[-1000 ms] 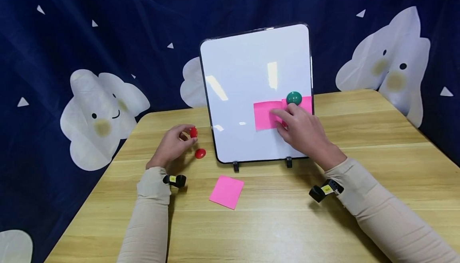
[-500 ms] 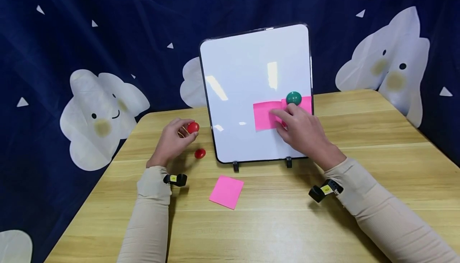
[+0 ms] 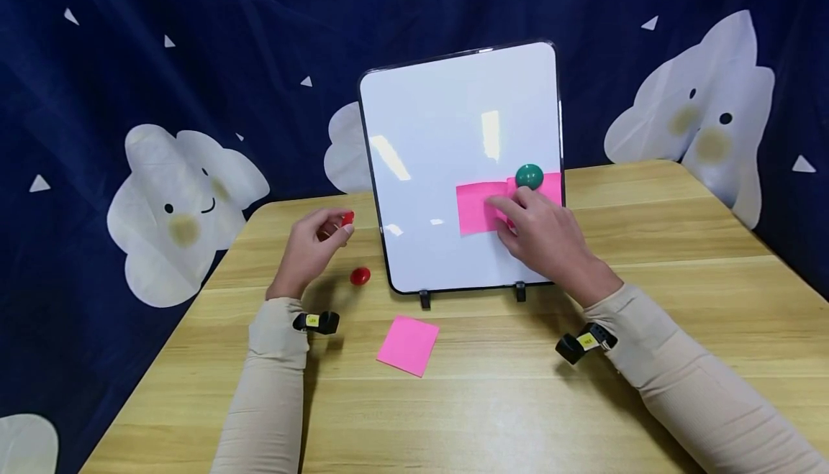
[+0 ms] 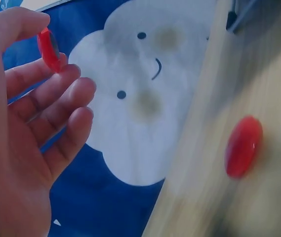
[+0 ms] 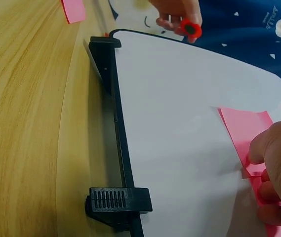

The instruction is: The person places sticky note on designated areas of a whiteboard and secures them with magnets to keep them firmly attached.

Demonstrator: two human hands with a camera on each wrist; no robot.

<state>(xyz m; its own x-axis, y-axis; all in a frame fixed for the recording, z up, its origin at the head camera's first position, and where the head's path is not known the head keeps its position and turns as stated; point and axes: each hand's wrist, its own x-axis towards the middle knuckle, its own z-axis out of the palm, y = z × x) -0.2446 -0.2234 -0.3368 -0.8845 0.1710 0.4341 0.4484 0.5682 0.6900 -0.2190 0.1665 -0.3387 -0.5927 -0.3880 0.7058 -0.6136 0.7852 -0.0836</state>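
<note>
Between thumb and fingers, my left hand (image 3: 304, 249) pinches a red round magnet (image 3: 347, 219) left of the whiteboard (image 3: 440, 129). In the left wrist view this magnet (image 4: 50, 50) shows edge-on at the fingertips. A second red magnet (image 3: 360, 276) lies on the table below that hand. My right hand (image 3: 550, 237) presses a pink sticky note (image 3: 474, 209) against the board with its fingertips. Beside it on the right, another pink note (image 3: 553, 185) is partly covered by the hand, with a green round magnet (image 3: 529, 176) at its top edge.
A loose pink sticky note (image 3: 409, 345) lies on the wooden table (image 3: 492, 409) in front of the board. Two black feet (image 3: 424, 299) hold up the board's lower edge. A dark blue curtain (image 3: 246, 49) with white clouds hangs behind the table.
My left hand has risen slightly and turned the red magnet between its fingers, facing the camera half a second ago and now nearly edge-on. My right hand stays in place on the note.
</note>
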